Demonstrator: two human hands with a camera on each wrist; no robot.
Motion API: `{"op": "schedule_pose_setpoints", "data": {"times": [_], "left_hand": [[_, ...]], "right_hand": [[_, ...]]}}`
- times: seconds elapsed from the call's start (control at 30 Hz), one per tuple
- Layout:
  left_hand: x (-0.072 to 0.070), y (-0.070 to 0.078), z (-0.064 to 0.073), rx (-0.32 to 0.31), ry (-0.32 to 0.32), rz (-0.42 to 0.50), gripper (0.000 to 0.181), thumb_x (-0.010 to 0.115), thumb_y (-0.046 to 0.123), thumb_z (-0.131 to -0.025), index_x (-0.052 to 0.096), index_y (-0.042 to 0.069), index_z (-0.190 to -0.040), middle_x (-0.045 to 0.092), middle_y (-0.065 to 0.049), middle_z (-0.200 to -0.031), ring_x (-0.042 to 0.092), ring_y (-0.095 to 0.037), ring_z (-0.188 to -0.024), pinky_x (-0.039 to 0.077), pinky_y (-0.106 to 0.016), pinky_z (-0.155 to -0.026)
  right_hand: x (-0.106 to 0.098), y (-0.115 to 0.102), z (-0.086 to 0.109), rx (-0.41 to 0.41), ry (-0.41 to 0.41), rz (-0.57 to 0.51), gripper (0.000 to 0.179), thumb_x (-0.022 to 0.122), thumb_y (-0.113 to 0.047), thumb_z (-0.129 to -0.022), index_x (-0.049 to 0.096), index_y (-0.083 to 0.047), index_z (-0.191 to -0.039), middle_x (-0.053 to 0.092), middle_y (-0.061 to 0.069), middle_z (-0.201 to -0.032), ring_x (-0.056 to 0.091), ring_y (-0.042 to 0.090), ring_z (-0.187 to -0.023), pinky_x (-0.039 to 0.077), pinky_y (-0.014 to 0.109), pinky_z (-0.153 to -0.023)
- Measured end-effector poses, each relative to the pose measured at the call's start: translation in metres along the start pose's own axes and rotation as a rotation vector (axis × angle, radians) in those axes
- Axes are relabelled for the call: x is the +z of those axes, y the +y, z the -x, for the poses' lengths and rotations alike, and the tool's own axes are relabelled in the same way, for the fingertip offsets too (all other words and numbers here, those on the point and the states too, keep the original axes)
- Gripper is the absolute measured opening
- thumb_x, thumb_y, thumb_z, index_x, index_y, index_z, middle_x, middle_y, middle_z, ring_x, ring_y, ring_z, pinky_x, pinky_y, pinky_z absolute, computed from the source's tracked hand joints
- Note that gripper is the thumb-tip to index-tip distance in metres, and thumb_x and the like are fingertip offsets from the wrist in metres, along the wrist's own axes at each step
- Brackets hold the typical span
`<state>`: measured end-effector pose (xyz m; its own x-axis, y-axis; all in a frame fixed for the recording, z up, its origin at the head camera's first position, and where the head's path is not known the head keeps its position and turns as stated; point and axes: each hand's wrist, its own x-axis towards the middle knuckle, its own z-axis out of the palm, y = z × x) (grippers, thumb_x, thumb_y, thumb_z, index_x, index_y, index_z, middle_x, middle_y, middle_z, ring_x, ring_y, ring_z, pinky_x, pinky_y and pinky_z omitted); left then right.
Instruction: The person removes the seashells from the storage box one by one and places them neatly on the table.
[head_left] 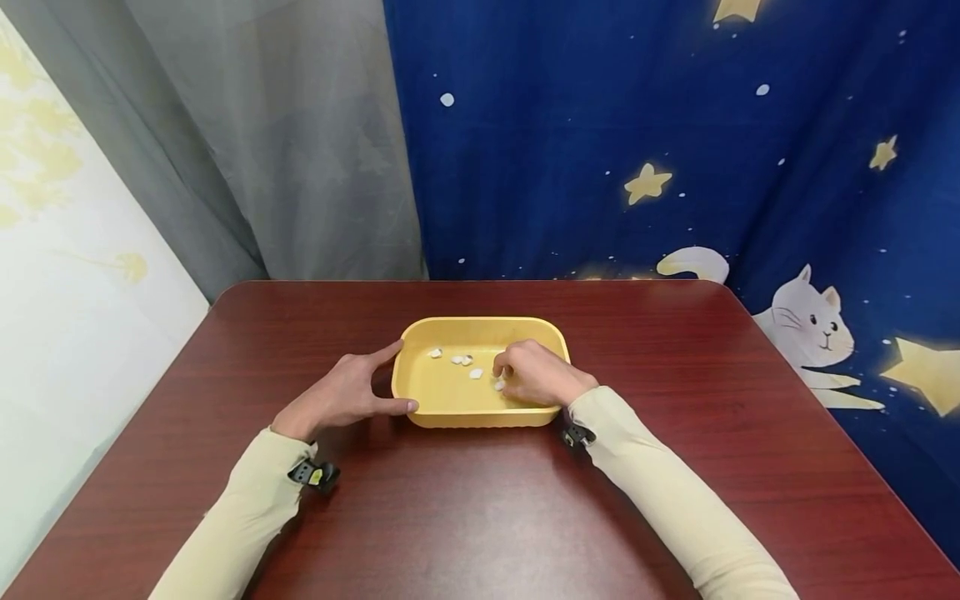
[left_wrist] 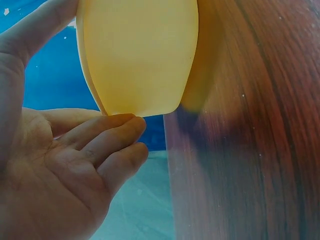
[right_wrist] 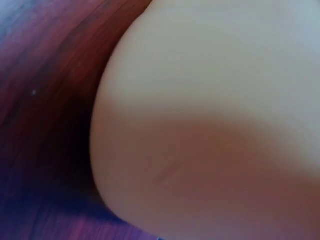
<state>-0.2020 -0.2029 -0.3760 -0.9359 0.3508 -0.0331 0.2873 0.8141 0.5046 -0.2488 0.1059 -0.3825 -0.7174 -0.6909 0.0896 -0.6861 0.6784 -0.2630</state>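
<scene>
A yellow plastic tray point(head_left: 442, 400) with rounded corners sits on the table. In it lie several small white pieces point(head_left: 476, 374), a few with a dark patch; their kind is too small to make out. My left hand point(head_left: 341, 396) spans the tray's left end, thumb at the front corner and index finger at the rear one. The left wrist view shows its other fingers point(left_wrist: 120, 135) against the tray's end wall point(left_wrist: 140, 65). My right hand point(head_left: 536, 372) reaches over the right rim, fingers bent down, with one white piece point(head_left: 499, 385) at its fingertips. The tray's wall point(right_wrist: 200, 125) hides this hand in the right wrist view.
The dark red wooden table point(head_left: 480, 508) extends around the tray. Behind it hang a grey curtain point(head_left: 300, 142) and a blue curtain point(head_left: 540, 142) with stars and a cat. Both wrists carry small black cameras point(head_left: 315, 475).
</scene>
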Motion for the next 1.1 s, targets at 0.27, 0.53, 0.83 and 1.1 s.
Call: {"op": "schedule_pose_setpoints", "data": {"times": [0.27, 0.53, 0.83, 1.1], "left_hand": [[-0.001, -0.005, -0.012, 0.001, -0.017, -0.011, 0.108, 0.078, 0.064, -0.076, 0.031, 0.011, -0.159, 0.054, -0.018, -0.149, 0.056, -0.030, -0.131, 0.046, -0.053, -0.108], [-0.001, -0.006, -0.012, 0.001, -0.012, -0.011, 0.108, 0.078, 0.063, -0.076, 0.031, 0.012, -0.159, 0.055, -0.018, -0.148, 0.056, -0.029, -0.131, 0.046, -0.053, -0.109], [-0.001, -0.005, -0.012, -0.012, -0.016, -0.001, 0.107, 0.079, 0.060, -0.077, 0.030, 0.012, -0.159, 0.053, -0.018, -0.149, 0.057, -0.028, -0.127, 0.047, -0.052, -0.107], [0.000, -0.005, -0.010, -0.019, -0.024, 0.006, 0.108, 0.078, 0.062, -0.077, 0.029, 0.014, -0.160, 0.052, -0.017, -0.150, 0.057, -0.027, -0.123, 0.047, -0.052, -0.107]], "right_hand": [[0.006, 0.007, -0.012, -0.006, 0.000, 0.041, 0.012, 0.075, -0.004, -0.079, 0.078, -0.013, -0.086, 0.067, -0.005, -0.071, 0.059, 0.011, -0.073, 0.051, 0.024, -0.071], [0.010, 0.007, -0.015, 0.030, -0.016, 0.039, 0.011, 0.076, -0.005, -0.079, 0.074, -0.015, -0.076, 0.060, -0.007, -0.067, 0.055, 0.011, -0.070, 0.046, 0.024, -0.066], [0.012, 0.009, -0.016, 0.027, 0.002, 0.043, 0.014, 0.073, -0.004, -0.081, 0.073, -0.016, -0.073, 0.063, -0.007, -0.069, 0.055, 0.010, -0.070, 0.046, 0.022, -0.066], [0.012, 0.008, -0.015, 0.009, 0.016, 0.059, 0.017, 0.074, -0.005, -0.079, 0.071, -0.018, -0.069, 0.060, -0.010, -0.066, 0.052, 0.008, -0.066, 0.044, 0.021, -0.063]]}}
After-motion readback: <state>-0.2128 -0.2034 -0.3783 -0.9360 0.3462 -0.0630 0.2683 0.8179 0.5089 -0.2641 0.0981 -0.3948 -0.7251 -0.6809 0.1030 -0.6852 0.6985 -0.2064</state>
